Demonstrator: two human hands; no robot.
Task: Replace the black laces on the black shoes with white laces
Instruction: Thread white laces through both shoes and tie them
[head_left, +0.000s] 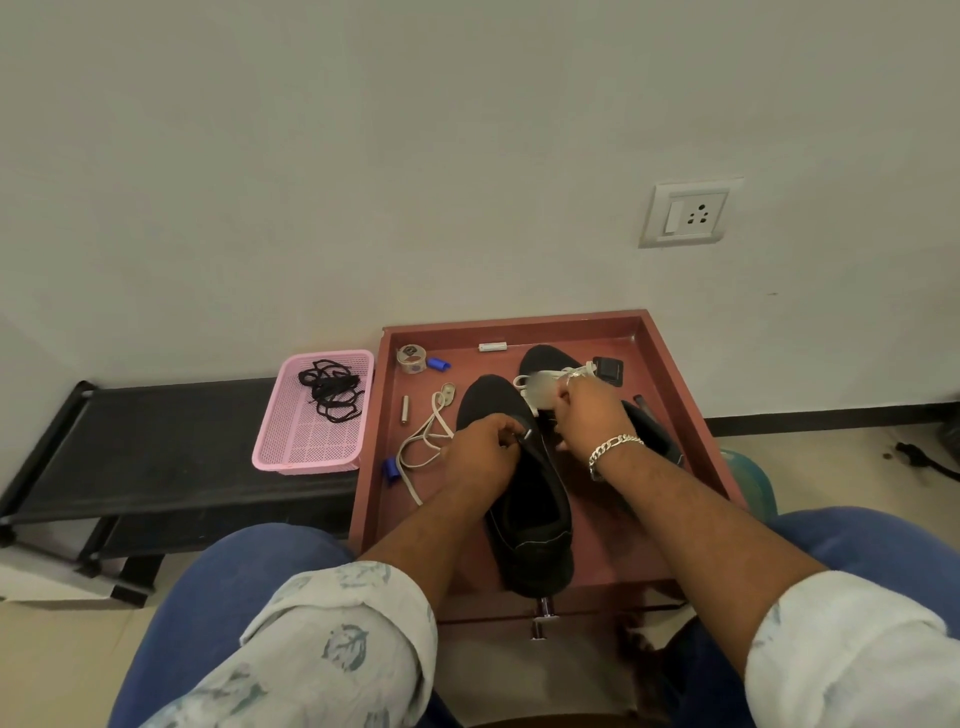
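Observation:
Two black shoes lie on a red-brown tray. The near shoe points away from me, and its eyelet area is under my hands. My left hand pinches the tip of a white lace at the shoe's throat; the rest of that lace trails in loops to the left on the tray. My right hand grips the shoe's right side, a silver bracelet on its wrist. The far shoe carries a white lace, partly hidden behind my right hand. Black laces lie in a pink basket.
On the tray lie a tape roll, blue caps, two small cylinders and a black square object. A black low rack stands at the left against the wall. My knees in blue jeans frame the tray's near edge.

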